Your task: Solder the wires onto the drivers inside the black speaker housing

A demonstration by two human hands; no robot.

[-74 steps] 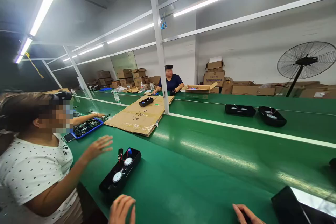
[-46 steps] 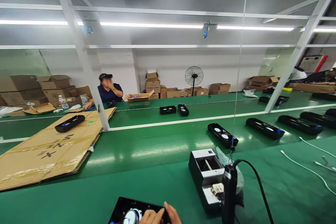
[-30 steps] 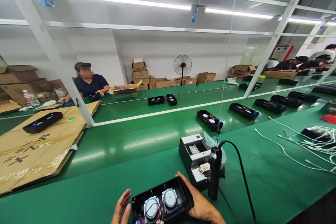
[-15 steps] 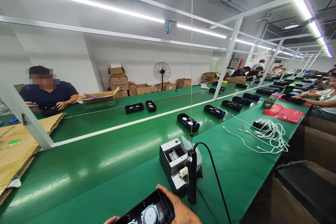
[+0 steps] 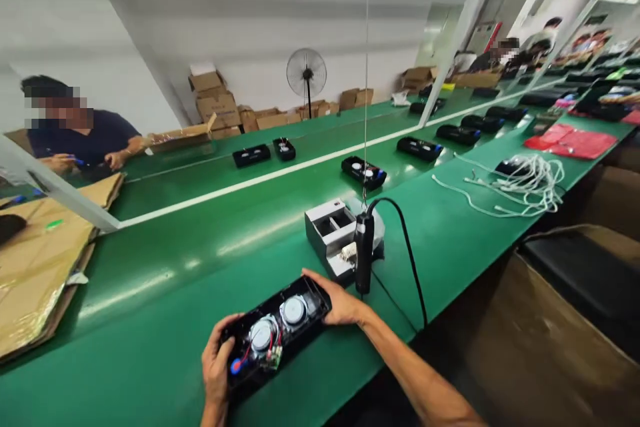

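Observation:
Between my two hands is a black speaker housing (image 5: 276, 345), tilted, its open side facing me. Two round silver speaker drivers sit in it, with red wires, a small green circuit board and a blue part near its left end. My left hand (image 5: 216, 363) grips the left end, thumb over the rim. Around the far right corner wraps my right hand (image 5: 336, 299). Just beyond that hand hangs a black electric screwdriver (image 5: 365, 253) on a cable, in front of a grey-and-black box-shaped device (image 5: 330, 233) with an open top.
Several similar black housings (image 5: 363, 172) lie along the green bench (image 5: 165, 340). White cables (image 5: 535, 187) are heaped at the right beside a red plastic sheet (image 5: 570, 140). Flattened cardboard (image 5: 45, 267) lies at the left. A person (image 5: 80, 127) works across the bench; others sit farther right.
The view has tipped downward, so the bench and hanging screwdriver appear higher. The speaker housing and both my hands now show much more fully. Both hands remain on the housing.

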